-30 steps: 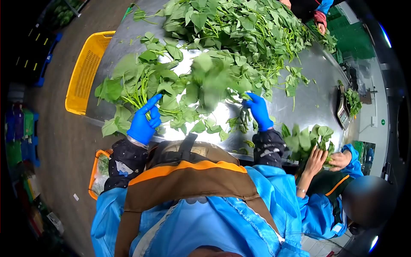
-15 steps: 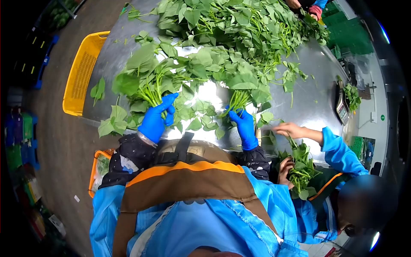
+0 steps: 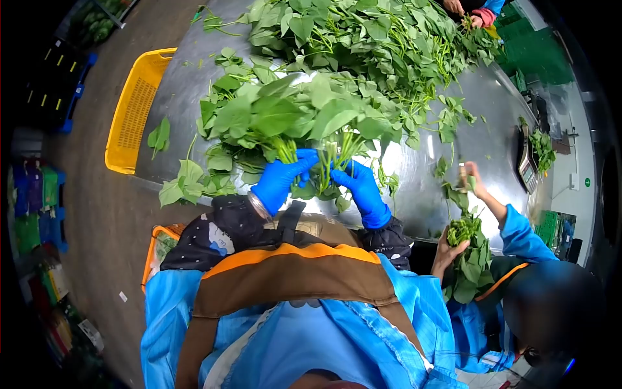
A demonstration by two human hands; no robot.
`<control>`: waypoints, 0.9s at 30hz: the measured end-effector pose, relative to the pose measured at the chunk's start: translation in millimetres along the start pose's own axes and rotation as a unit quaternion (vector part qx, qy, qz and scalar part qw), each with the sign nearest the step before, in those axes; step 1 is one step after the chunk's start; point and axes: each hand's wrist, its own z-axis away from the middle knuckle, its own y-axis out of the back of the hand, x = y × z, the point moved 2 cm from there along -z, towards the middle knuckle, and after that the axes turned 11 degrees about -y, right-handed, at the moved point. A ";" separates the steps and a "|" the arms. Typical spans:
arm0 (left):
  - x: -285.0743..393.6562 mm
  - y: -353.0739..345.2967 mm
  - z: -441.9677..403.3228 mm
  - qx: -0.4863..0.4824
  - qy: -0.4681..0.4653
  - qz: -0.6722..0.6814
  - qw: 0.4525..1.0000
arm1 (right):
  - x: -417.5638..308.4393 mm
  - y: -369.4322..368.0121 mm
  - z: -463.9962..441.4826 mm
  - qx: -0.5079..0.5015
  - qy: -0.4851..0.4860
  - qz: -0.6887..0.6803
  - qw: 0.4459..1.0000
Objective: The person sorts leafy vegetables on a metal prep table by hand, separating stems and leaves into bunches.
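My left hand (image 3: 283, 180), in a blue glove, is closed around the stems of a bunch of leafy greens (image 3: 275, 120). Close beside it, my right hand (image 3: 363, 192), gloved the same way, grips a second bunch of green stems (image 3: 337, 150). The two bunches nearly meet in front of me, and their broad leaves point away and overlap. Under and around them, loose leaves (image 3: 223, 159) lie on the metal table (image 3: 414, 201). Leaves partly cover the fingertips of both hands.
A large heap of greens (image 3: 363, 32) covers the far table. Left stand a yellow crate (image 3: 139, 104) and an orange basket (image 3: 155, 249). A scale (image 3: 526, 159) sits at right. Beside me a co-worker's hand (image 3: 447, 253) holds greens; another person's hands (image 3: 476, 19) are at the far right.
My left hand has moved right with its bunch, close to my right hand, which has shifted slightly left. The co-worker's raised hand has moved up and right.
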 end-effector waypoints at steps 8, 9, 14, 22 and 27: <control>-6.3 3.6 -6.6 0.004 0.121 0.086 0.989 | -10.0 -15.7 -3.3 0.016 -0.006 0.069 0.997; -9.7 6.6 -9.7 0.020 0.095 0.118 0.988 | -11.9 -17.1 -2.9 0.032 0.034 0.026 0.999; -17.2 24.6 -15.4 0.074 0.040 0.177 0.981 | -17.8 -16.7 -0.8 0.040 0.070 -0.171 0.982; -14.9 21.4 -9.7 0.043 0.060 0.045 0.996 | -12.0 -31.9 -12.1 0.090 0.044 0.003 0.995; -4.9 19.8 -5.5 0.066 -0.010 0.009 0.998 | -11.9 -34.2 -13.6 0.079 0.032 -0.098 0.992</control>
